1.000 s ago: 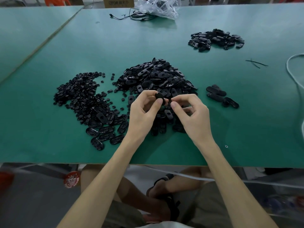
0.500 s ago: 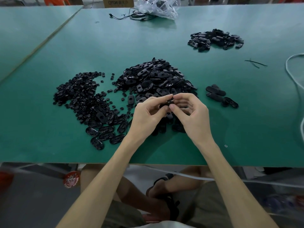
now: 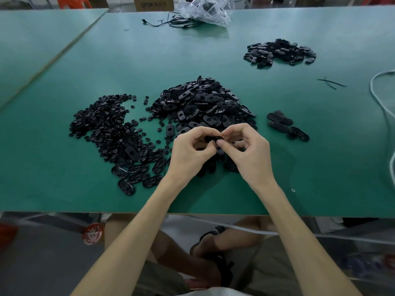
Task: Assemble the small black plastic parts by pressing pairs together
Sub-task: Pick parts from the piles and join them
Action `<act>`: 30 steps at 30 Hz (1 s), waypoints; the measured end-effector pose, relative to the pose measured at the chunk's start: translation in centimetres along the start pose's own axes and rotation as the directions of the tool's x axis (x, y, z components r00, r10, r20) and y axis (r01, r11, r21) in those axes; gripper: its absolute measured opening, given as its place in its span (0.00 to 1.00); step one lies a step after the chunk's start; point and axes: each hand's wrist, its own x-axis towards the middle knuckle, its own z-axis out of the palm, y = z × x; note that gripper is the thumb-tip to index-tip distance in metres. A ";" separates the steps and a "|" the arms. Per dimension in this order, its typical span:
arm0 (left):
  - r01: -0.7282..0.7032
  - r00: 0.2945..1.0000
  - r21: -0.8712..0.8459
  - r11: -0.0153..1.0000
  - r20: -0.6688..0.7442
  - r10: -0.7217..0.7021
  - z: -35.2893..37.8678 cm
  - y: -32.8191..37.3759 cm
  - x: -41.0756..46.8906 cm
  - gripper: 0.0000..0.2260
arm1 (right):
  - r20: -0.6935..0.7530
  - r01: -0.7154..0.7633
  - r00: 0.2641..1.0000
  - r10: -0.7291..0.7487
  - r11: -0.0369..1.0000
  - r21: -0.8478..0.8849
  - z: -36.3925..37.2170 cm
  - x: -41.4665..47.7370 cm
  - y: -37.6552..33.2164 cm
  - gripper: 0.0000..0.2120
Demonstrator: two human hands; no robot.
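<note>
Left hand [image 3: 190, 152] and right hand [image 3: 250, 154] both pinched one black oval part [image 3: 212, 138] between fingertips, held just above the green surface [image 3: 64, 189] at the near edge of the big oval-shell pile [image 3: 203, 103]; part looked light, rigid, smooth, probably slippery, so best gripped by its long edges with thumbs pressing the flat face; small-insert heap [image 3: 102, 124] lay to the left

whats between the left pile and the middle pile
A scatter of small black parts on the table, clear in the head view.
</note>
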 end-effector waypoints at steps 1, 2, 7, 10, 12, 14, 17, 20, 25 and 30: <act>-0.001 1.000 0.007 1.000 -0.005 0.001 0.0 0.0 0.0 0.11 | 0.001 -0.005 1.000 0.005 1.000 0.003 0.0 0.0 0.0 0.09; -0.005 1.000 0.014 1.000 -0.012 0.005 0.0 0.0 -0.1 0.11 | 0.004 -0.008 1.000 0.008 1.000 0.004 0.0 0.0 0.0 0.09; -0.015 0.999 0.018 1.000 -0.030 0.016 0.1 0.1 -0.1 0.12 | 0.008 0.004 1.000 -0.004 1.000 -0.015 0.0 0.0 0.1 0.09; 0.011 1.000 -0.040 0.999 -0.021 -0.012 -0.1 0.0 -0.1 0.10 | -0.023 0.003 1.000 -0.003 1.000 -0.007 -0.1 -0.1 0.0 0.09; 0.022 1.000 -0.088 0.996 -0.010 -0.023 -0.2 0.0 -0.1 0.10 | -0.042 -0.006 0.999 0.006 1.000 0.002 -0.2 -0.1 -0.1 0.09; 0.018 1.000 -0.113 0.993 0.002 -0.018 -0.2 0.1 -0.1 0.11 | -0.047 -0.014 0.999 0.014 1.000 0.004 -0.2 -0.1 -0.2 0.08; 0.019 1.000 -0.130 0.991 0.018 -0.016 -0.2 0.1 0.0 0.11 | -0.048 -0.021 0.999 0.021 1.000 -0.004 -0.2 -0.1 -0.3 0.08; 0.015 1.000 -0.127 0.992 0.017 -0.012 -0.2 0.0 0.0 0.11 | -0.036 -0.034 0.999 0.034 0.999 0.005 -0.2 -0.1 -0.3 0.07; 0.013 1.000 -0.123 0.992 0.014 -0.012 -0.2 -0.1 0.0 0.10 | -0.026 -0.039 0.999 0.039 0.999 0.004 -0.2 -0.1 -0.4 0.07; 0.009 1.000 -0.112 0.994 0.008 -0.009 -0.2 -0.3 0.2 0.10 | -0.007 -0.004 1.000 0.004 1.000 0.001 -0.1 -0.1 -0.5 0.08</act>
